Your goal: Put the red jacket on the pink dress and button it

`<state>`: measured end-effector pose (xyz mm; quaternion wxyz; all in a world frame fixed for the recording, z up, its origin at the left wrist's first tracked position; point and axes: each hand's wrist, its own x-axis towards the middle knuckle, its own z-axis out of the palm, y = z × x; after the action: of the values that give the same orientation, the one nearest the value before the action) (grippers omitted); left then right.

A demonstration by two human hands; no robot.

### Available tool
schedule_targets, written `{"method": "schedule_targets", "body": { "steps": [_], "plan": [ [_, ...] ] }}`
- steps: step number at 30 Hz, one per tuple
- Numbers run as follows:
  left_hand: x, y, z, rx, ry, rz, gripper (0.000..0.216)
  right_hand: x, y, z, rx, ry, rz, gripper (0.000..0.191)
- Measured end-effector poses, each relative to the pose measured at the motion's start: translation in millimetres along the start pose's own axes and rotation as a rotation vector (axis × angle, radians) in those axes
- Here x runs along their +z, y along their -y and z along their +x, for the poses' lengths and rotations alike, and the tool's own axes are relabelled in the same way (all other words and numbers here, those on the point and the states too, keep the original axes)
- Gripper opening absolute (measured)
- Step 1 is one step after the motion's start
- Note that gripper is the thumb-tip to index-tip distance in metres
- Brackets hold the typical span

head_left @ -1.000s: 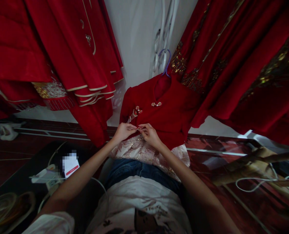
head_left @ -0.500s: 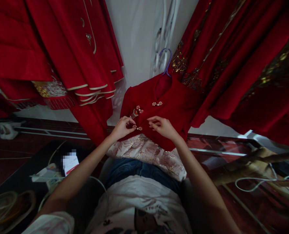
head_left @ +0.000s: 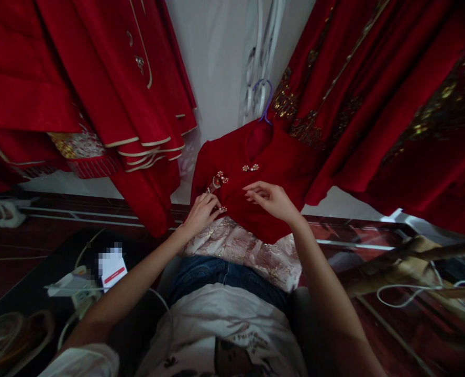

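Note:
A red jacket [head_left: 232, 157] hangs from a purple hanger [head_left: 267, 107], its lower part above my lap. Beaded clasps decorate it: one pearl clasp [head_left: 250, 168] below the collar, a tasselled beaded ornament [head_left: 216, 182] on the left side, and a lower pearl clasp [head_left: 223, 209]. My left hand [head_left: 204, 210] is closed at that lower clasp, fingertips pinching the jacket beside it and covering part of the beads. Over the jacket's front, my right hand [head_left: 274, 200] has its thumb and fingers drawn together; anything thin between them is too small to see.
Pale pink brocade cloth [head_left: 252, 251] lies across my lap. Red garments [head_left: 138, 99] hang at left, others with gold trim [head_left: 374, 131] at right. A dark table [head_left: 28, 272] at left carries a phone [head_left: 112, 267] and a power strip [head_left: 85, 293]. A wooden frame [head_left: 397, 267] stands at right.
My left hand has shifted slightly left and closed over part of the lower clasp. My right hand has moved a little to the right, away from it.

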<state>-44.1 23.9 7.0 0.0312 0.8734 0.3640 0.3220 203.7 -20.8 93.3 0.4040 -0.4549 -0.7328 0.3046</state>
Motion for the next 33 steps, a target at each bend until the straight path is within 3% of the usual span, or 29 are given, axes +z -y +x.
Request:
{"method": "schedule_targets", "body": {
  "steps": [7,12,14,20,25,29,33],
  "plan": [
    [9.5,13.1,13.5,0.115,0.01,-0.043,0.016,-7.4,-0.5,-0.6,-0.006,-0.012,0.006,0.026],
    [3.0,16.6,45.4,-0.045,-0.204,-0.038,0.022,-16.7,1.0,-2.7,0.009,-0.034,0.022,0.027],
    [-5.4,20.3,59.9,-0.04,-0.255,0.006,0.026,-19.6,1.9,-3.6,0.016,-0.049,0.025,0.027],
    [-30.9,37.5,88.1,0.219,-0.028,0.176,0.028,-22.6,2.0,-4.5,0.022,-0.05,0.015,0.026],
    [-43.0,35.7,104.3,0.338,0.112,0.115,0.022,-22.4,1.7,-4.5,0.025,-0.034,0.024,0.026],
    [-45.7,31.6,116.2,0.304,0.194,-0.007,0.018,-24.7,1.8,-5.3,0.024,-0.04,0.028,0.026],
    [-43.2,33.0,120.7,0.275,0.173,-0.038,0.014,-32.5,2.9,-7.9,0.024,-0.061,0.017,0.028]
  ]
}}
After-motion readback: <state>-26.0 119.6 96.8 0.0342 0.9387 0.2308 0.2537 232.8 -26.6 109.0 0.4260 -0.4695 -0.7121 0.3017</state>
